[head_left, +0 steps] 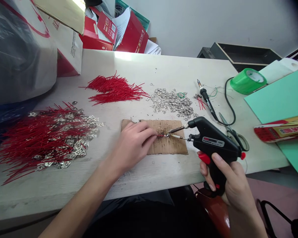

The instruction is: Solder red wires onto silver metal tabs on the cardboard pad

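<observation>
My left hand [136, 140] pinches a short red wire [161, 135] over a scorched piece of cardboard [172, 147]. At the wire's far end lies a small metal tab [167, 135]. My right hand [232, 175] is wrapped round the grip of a black soldering gun [210, 140] with a red trigger. The gun's tip meets the metal tab, where its feed tube also points. Beyond the cardboard is a pile of loose metal tabs [172, 102]. A bundle of red wires [116, 88] lies farther left.
Red wires with tabs attached [47, 135] are heaped at left. A pencil soldering iron [205, 97], scissors [235, 135] and green tape [248, 81] lie at right. A large plastic bag [20, 56] and boxes [101, 33] stand at the back left.
</observation>
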A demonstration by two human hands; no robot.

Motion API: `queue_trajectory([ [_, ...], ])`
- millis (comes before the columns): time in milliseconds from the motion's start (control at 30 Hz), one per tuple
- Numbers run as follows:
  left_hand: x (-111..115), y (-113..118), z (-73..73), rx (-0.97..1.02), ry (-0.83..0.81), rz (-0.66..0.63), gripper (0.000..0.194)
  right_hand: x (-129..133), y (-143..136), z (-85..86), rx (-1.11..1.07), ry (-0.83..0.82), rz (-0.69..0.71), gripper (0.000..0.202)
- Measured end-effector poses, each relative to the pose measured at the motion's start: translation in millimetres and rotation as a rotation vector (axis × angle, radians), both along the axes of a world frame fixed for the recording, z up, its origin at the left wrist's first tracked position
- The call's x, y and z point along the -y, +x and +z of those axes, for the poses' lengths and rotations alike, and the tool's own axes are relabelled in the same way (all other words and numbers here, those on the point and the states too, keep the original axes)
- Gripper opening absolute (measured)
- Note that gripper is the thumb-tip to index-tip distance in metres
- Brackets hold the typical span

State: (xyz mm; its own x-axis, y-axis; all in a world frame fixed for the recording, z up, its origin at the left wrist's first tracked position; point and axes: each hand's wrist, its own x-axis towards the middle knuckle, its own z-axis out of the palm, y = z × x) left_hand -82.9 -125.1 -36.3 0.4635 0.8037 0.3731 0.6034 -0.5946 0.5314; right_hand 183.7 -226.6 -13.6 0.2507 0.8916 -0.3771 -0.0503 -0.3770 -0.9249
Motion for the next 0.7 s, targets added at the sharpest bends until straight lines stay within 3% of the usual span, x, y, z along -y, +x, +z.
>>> queue_trajectory([
  [700, 0.0, -1.4, 2.4, -0.054, -0.058, -0.009, 0.018, 0.2, -8.1, 7.0, 0.052, 0.027, 0.062, 0.047],
])
